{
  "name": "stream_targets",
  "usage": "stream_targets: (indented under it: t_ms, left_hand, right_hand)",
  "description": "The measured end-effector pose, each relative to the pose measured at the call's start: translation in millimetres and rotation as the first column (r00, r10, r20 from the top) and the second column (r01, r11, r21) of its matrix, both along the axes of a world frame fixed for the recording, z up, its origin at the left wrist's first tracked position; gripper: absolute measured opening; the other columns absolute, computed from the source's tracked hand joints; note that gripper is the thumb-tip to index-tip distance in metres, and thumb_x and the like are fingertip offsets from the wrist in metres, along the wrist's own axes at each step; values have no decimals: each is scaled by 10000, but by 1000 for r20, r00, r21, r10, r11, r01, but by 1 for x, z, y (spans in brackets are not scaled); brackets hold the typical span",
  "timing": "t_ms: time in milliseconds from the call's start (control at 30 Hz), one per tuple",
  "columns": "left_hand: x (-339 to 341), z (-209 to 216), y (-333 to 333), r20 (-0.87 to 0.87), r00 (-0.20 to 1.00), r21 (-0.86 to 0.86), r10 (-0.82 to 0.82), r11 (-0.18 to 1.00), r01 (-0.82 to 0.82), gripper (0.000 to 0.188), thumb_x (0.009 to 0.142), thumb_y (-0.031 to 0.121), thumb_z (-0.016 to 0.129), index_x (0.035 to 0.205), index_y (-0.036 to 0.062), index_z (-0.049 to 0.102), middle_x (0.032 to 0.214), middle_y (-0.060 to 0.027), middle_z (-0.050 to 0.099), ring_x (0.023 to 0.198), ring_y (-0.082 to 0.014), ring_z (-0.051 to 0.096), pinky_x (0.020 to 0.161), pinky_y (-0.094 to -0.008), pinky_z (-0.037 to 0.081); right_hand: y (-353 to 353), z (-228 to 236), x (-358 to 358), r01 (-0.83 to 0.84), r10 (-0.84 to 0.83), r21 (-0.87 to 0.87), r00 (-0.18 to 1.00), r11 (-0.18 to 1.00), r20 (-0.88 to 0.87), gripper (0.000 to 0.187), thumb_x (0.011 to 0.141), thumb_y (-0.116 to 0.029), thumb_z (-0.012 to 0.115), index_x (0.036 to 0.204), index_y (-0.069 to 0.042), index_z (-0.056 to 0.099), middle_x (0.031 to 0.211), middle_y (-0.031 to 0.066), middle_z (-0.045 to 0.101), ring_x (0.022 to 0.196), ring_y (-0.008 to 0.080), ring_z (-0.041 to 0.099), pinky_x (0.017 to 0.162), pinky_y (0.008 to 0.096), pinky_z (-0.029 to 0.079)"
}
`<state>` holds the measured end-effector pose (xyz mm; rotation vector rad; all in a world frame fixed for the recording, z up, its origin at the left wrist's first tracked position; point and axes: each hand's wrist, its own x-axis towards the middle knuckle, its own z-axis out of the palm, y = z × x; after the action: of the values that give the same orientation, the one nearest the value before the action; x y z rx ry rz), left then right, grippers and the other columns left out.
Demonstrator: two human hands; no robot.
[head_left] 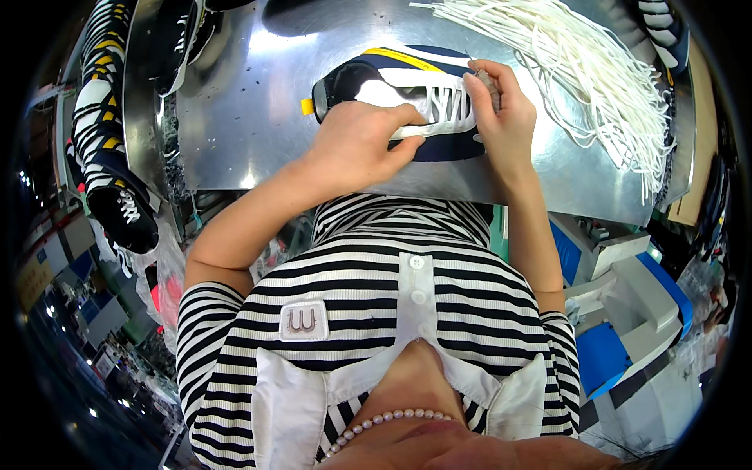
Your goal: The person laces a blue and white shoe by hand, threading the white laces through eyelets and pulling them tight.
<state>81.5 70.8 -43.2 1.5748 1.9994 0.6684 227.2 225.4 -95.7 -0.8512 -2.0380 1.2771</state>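
A flat shoe upper [368, 82], navy and black with white and yellow trim, lies on the metal table in front of me. White lace [448, 106] crosses its opening in several rows. My left hand [364, 141] comes over it from the left, thumb and forefinger closed on the white eyelet edge near the laces. At the other end, my right hand [507, 106] is curled, its thumb against the upper. A greyish wrap or object [489, 84] shows among its fingers, with a thin dark tip beside the forefinger; what it is I cannot make out.
A big bundle of loose white laces [564, 63] covers the table's right side. Black shoe uppers [176, 47] lie at the left, beside a long stacked row of striped ones [102, 102]. A blue and white machine or bin [627, 313] stands below the table at right.
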Motion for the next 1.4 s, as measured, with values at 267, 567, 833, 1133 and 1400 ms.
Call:
stream_targets:
  t_ms: [267, 567, 833, 1133, 1400]
  left_hand:
    - [-24, -3, -14, -201, 969, 15, -145, 988, 151, 255, 867, 268, 716, 876, 20, 656, 650, -154, 600, 595, -336, 598, 552, -419, 441]
    - [-23, -8, -12, -313, 950, 339, -12, 933, 123, 263, 835, 148, 730, 1061, 43, 646, 876, -146, 640, 800, -326, 619, 715, -399, 481]
    - [34, -55, -97, 789, 461, 11, 406, 741, -671, 465, 892, 26, 698, 1291, 4, 461, 1221, -156, 556, 1095, -224, 566, 920, -312, 485]
    - [17, -45, -69, 973, -9, -171, 229, 700, -693, 546, 945, 98, 660, 1379, -46, 361, 1247, -142, 577, 1135, -208, 592, 996, -340, 491]
    - [2, -62, -65, 972, -228, -181, 58, 803, -568, 454, 977, 144, 623, 1333, -68, 436, 1269, -146, 588, 1166, -224, 598, 1018, -380, 499]
  right_hand:
    - [5, 1, 15, -377, 395, 231, 918, 897, -37, 203, 812, -71, 757, 1007, -80, 701, 752, 43, 647, 569, 127, 560, 522, 250, 426]
    - [-4, 17, 0, -423, 393, 475, 904, 771, 167, 131, 805, -117, 704, 928, -120, 657, 774, 51, 667, 664, 235, 657, 575, 340, 495]
    - [-19, 6, 0, -358, 356, 440, 930, 823, 92, 172, 744, -61, 699, 899, -106, 639, 672, 60, 643, 567, 235, 631, 519, 322, 480]
    - [-64, 5, -3, -316, 324, 161, 946, 935, -27, 141, 803, -8, 702, 896, -40, 600, 665, 16, 597, 549, 82, 545, 526, 222, 441]
    - [-57, 11, -3, -354, 356, -86, 934, 931, 7, 92, 885, 3, 661, 960, -13, 611, 767, -21, 572, 656, 35, 489, 604, 182, 406]
